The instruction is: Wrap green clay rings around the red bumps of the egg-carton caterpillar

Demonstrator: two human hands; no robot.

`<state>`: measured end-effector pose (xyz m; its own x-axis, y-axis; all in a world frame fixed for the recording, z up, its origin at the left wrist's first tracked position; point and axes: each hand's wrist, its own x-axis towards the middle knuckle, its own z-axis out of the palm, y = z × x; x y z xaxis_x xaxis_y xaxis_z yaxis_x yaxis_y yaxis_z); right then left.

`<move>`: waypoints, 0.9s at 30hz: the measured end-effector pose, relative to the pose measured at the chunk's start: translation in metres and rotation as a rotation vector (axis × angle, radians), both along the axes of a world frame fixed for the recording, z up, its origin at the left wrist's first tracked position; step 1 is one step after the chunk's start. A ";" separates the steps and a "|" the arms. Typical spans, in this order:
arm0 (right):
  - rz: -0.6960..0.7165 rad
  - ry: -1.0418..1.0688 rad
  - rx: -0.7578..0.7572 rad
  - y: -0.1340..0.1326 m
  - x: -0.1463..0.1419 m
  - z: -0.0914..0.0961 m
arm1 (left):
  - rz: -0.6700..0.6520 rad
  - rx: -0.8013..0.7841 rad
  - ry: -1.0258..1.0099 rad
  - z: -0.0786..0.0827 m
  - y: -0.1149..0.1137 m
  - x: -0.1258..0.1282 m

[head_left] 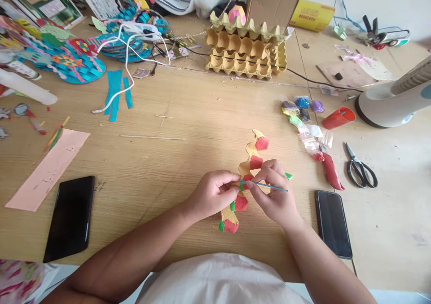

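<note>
A yellow strip of egg carton (230,215) lies lengthwise in front of me, with red clay patches (230,226) along its right side. Bits of green clay (221,226) sit beside some of the lower patches. My left hand (215,194) is closed, pinching the strip near its middle between thumb and fingers. Between the thumb and fingers of my right hand (276,194) is a thin blue stick (274,187), its left end at the green clay by my left fingertips. A green clay piece (288,176) shows just beyond my right hand, partly hidden by it.
Right of my hands are scissors (362,171), a red-handled cutter (332,169), clay packets (303,104), a red cup (338,117) and a phone (333,223). A dark phone (69,218) and pink paper (47,171) lie left. Egg cartons (240,48) are stacked behind.
</note>
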<state>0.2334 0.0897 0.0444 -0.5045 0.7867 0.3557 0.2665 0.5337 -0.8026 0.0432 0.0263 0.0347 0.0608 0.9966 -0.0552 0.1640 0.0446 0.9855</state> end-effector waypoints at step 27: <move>0.081 0.011 0.014 -0.002 0.002 0.007 | 0.064 -0.066 -0.160 -0.002 0.001 -0.001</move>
